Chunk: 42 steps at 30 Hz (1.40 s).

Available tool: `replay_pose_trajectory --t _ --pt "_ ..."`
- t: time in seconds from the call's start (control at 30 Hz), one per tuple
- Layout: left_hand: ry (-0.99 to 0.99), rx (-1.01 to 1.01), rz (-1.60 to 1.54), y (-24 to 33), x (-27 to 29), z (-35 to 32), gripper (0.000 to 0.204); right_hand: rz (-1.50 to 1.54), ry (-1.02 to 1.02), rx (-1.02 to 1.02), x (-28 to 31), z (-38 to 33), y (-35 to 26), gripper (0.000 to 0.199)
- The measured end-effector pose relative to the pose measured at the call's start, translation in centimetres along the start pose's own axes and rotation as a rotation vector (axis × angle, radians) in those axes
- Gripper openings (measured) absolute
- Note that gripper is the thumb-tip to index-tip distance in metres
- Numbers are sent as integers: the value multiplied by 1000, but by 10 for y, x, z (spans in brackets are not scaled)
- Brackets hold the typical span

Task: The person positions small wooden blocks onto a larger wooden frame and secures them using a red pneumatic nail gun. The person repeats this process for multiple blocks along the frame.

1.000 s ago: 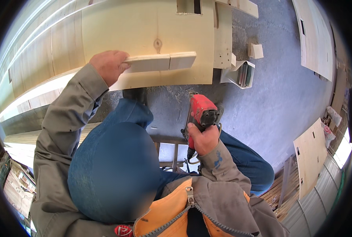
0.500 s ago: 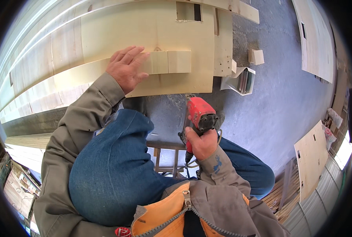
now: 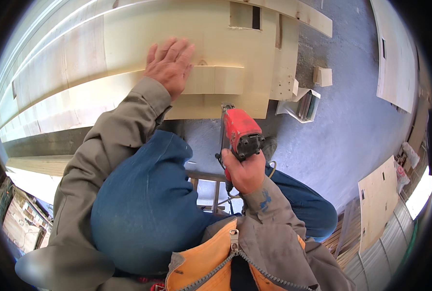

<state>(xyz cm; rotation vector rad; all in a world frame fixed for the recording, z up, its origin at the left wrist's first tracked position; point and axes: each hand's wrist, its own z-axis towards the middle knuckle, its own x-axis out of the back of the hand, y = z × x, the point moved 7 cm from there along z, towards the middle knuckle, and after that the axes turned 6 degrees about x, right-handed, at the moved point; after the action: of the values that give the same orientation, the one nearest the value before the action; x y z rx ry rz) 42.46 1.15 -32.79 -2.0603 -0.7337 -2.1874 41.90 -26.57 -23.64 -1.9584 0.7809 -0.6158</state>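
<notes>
My left hand (image 3: 170,65) lies flat, fingers spread, on the left end of a short pale wood strip (image 3: 216,80). The strip rests on a large light plywood panel (image 3: 211,39) in front of me. My right hand (image 3: 245,172) grips the handle of a red power nailer (image 3: 240,131). The tool's nose points up toward the panel's lower edge, just below the strip. My knee in blue trousers is raised between both arms.
A small white open box (image 3: 303,104) with dark items lies on the grey concrete floor (image 3: 351,126) right of the panel. A little wood block (image 3: 323,76) sits beyond it. Plywood sheets (image 3: 378,201) stand at the right. A metal stand (image 3: 211,189) is under me.
My left hand went from gripping the strip's end to pressing flat on it, and the strip sits lower on the panel. The nailer has risen toward the panel's lower edge.
</notes>
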Motion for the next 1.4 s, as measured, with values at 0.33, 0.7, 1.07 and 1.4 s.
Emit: replay_pose_trajectory --t 0.33,0.7,1.07,1.4 --pt "-47 12 -31 -1 3 0 49 36 73 -48 -27 37 14 42" --pt "-56 9 -24 -1 5 2 51 -144 53 153 -45 74 -5 50" --pt "-64 13 -31 -3 3 1 54 -255 48 141 -47 75 -2 66" --pt "-47 8 -28 -3 2 1 54 -218 49 122 -46 76 -1 66"
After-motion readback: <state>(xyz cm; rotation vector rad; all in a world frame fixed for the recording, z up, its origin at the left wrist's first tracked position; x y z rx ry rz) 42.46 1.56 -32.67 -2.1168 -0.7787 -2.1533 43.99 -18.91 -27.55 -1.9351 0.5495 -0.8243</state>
